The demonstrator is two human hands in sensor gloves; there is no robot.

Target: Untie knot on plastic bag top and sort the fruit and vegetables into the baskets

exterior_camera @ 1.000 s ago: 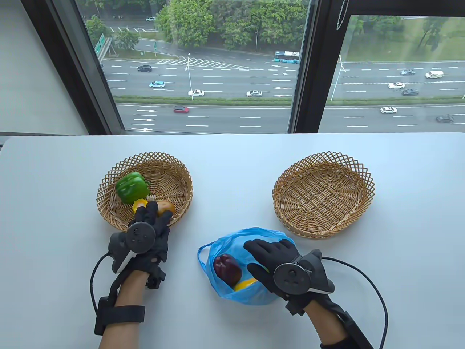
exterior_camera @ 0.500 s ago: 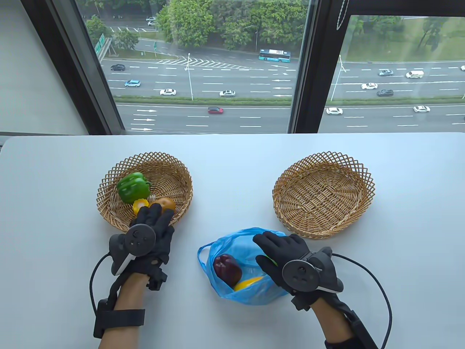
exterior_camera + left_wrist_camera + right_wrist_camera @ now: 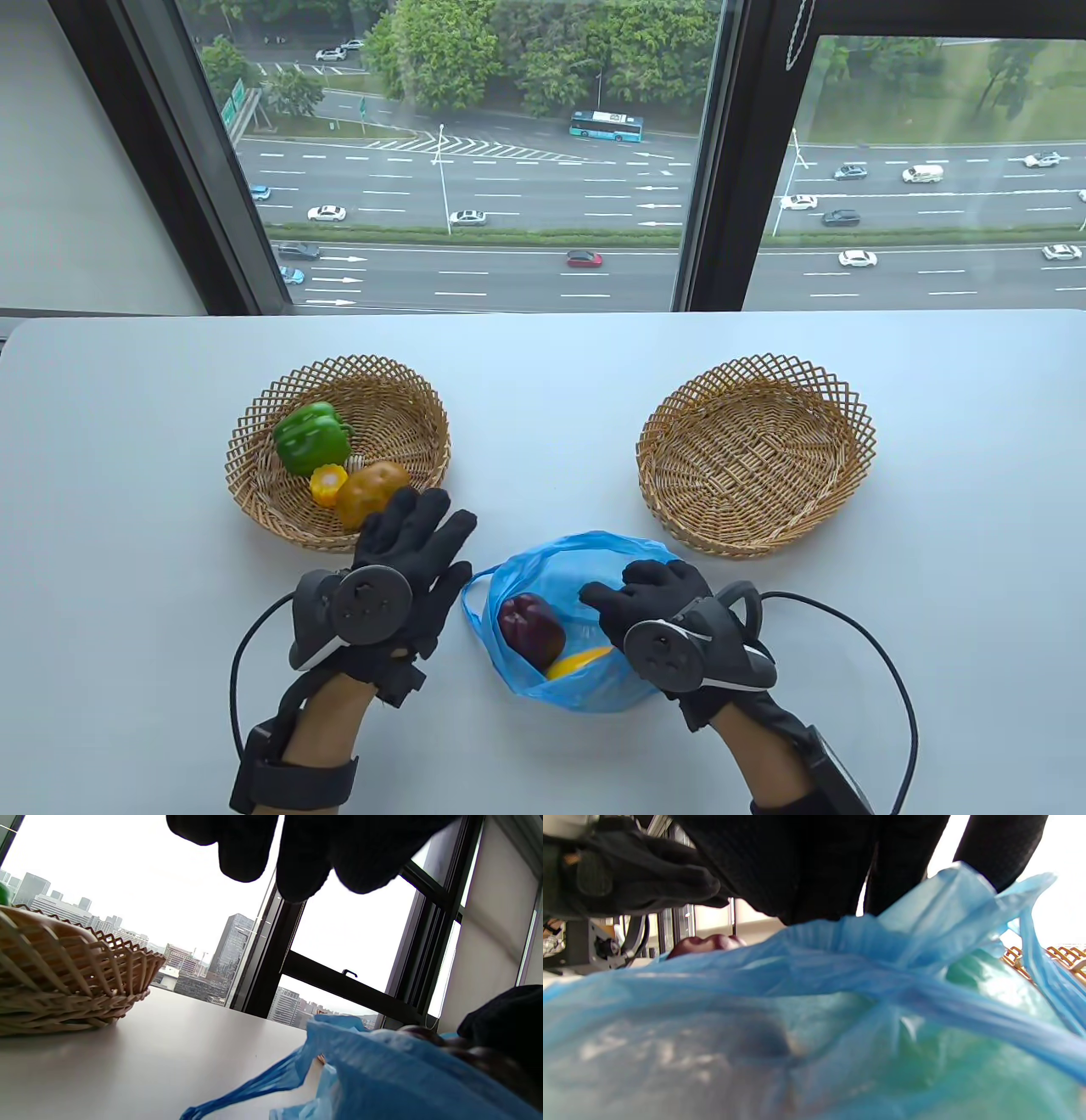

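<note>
The blue plastic bag [image 3: 585, 688] lies open on the table, its knot undone. Inside show a dark red fruit [image 3: 530, 630] and a yellow piece [image 3: 577, 660]. My right hand [image 3: 645, 594] reaches into the bag's mouth with bent fingers; what they touch is hidden. In the right wrist view a green item [image 3: 988, 984] shows through the plastic. My left hand [image 3: 416, 543] hovers empty with spread fingers between the bag and the left basket [image 3: 254, 407]. That basket holds a green pepper [image 3: 310, 437], a corn piece [image 3: 327, 486] and a potato [image 3: 369, 492].
The right basket [image 3: 857, 424] stands just beyond the bag with nothing in it. One loose bag handle [image 3: 475, 586] loops toward my left hand. Glove cables trail off both wrists near the table's front edge. A window runs along the far edge.
My left hand let go of the potato in the left basket and moved right toward the bag. My right hand drew back over the bag and bent its fingers into the opening.
</note>
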